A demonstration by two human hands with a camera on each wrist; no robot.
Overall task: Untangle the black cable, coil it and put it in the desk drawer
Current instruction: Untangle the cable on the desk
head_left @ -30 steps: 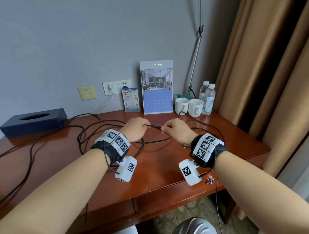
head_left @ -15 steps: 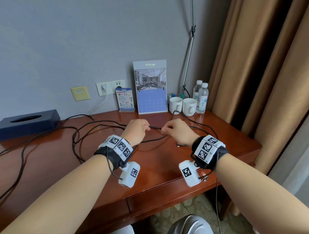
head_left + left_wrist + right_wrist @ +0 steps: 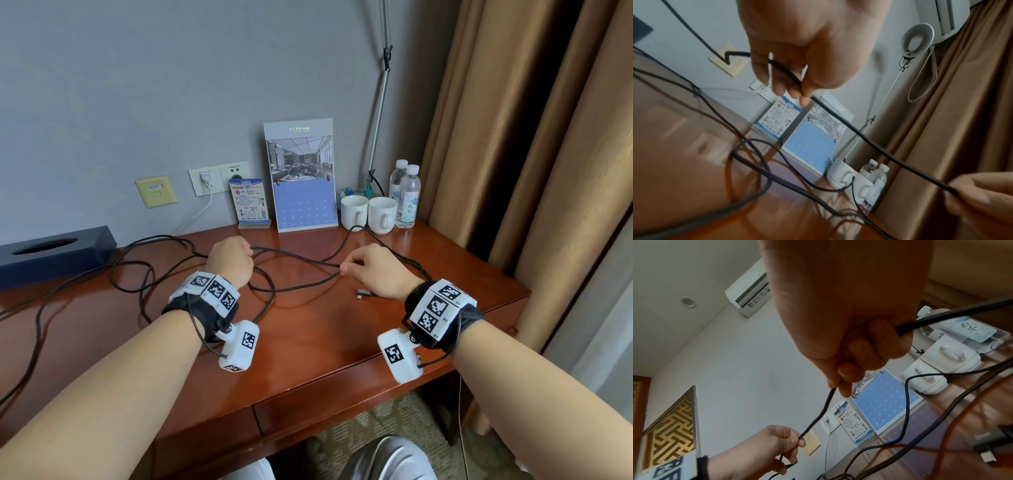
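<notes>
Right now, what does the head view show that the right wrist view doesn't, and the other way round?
Only the head view shows the tissue box, the desk's front edge with the closed drawer, and the cable's loops trailing off to the left.

Only the right wrist view shows the air conditioner up on the wall and the connector close up, lying loose on the desk.

Both show the left hand and right hand each pinching the black cable, a span held between them, plus the calendar and mugs.
</notes>
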